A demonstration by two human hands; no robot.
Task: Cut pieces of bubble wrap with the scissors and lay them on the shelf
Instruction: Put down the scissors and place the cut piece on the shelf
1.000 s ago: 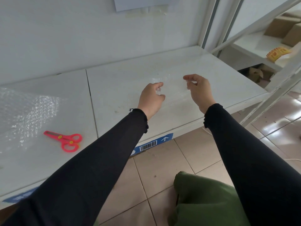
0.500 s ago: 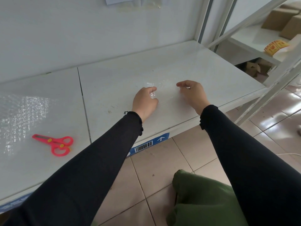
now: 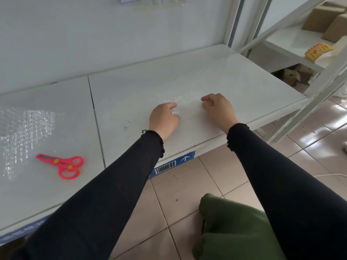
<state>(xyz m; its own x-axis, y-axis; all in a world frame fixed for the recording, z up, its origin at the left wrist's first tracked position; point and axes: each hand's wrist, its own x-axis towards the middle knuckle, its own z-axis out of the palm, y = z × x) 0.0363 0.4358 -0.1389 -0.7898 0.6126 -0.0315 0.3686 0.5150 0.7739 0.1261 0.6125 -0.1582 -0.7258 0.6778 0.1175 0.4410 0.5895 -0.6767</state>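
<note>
A small clear piece of bubble wrap (image 3: 188, 106) lies flat on the white shelf (image 3: 234, 85), between my two hands. My left hand (image 3: 163, 119) pinches its left edge, fingers curled on the plastic. My right hand (image 3: 217, 107) rests at its right edge with fingers curled; whether it still grips the piece is hard to tell. A large sheet of bubble wrap (image 3: 24, 136) covers the left part of the shelf. Red scissors (image 3: 62, 165) lie shut on the shelf beside that sheet, away from both hands.
A seam (image 3: 95, 121) splits the shelf into two panels. A blue barcode label (image 3: 173, 165) marks the front edge. White uprights (image 3: 319, 102) stand at the right, with cardboard boxes (image 3: 324, 19) and a yellow tape roll (image 3: 317, 50) beyond. Tiled floor lies below.
Both hands have come down from above the shelf, lowering the small bubble wrap piece until it lies flat on the surface. The scissors and large sheet have not moved.
</note>
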